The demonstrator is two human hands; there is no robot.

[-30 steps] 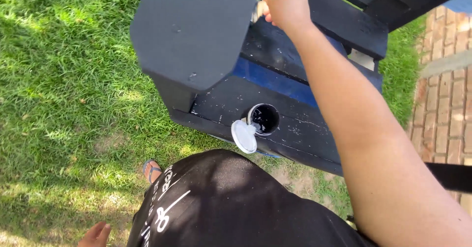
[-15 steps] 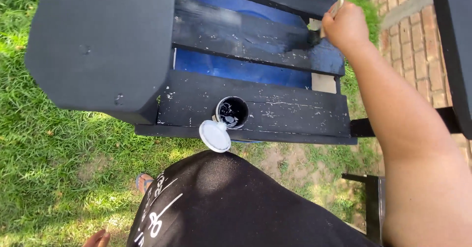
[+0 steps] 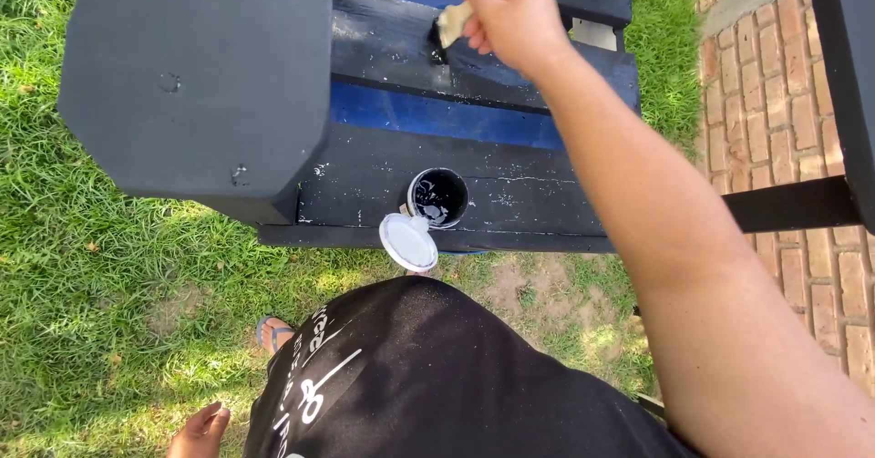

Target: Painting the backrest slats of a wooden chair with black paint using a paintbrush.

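Note:
My right hand point(image 3: 518, 19) is shut on a paintbrush point(image 3: 453, 26) with a pale handle, its black bristles pressed on a dark-painted wooden slat point(image 3: 392, 48) of a bench. An open small can of black paint point(image 3: 437, 196) stands on the front slat point(image 3: 510, 194), and its white lid point(image 3: 408, 242) leans off the slat's near edge. My left hand point(image 3: 198, 432) hangs low at the bottom left beside my black shirt, fingers loose, holding nothing.
A broad black-painted panel point(image 3: 196, 80) fills the upper left. A blue surface point(image 3: 437, 116) shows between the slats. Grass point(image 3: 100, 303) lies around, a brick path point(image 3: 779, 112) runs at the right, and another black board point(image 3: 843, 66) crosses the right edge.
My right hand with the brush has moved left and nearer along the back slats. The view has shifted, bringing the paint can closer to centre.

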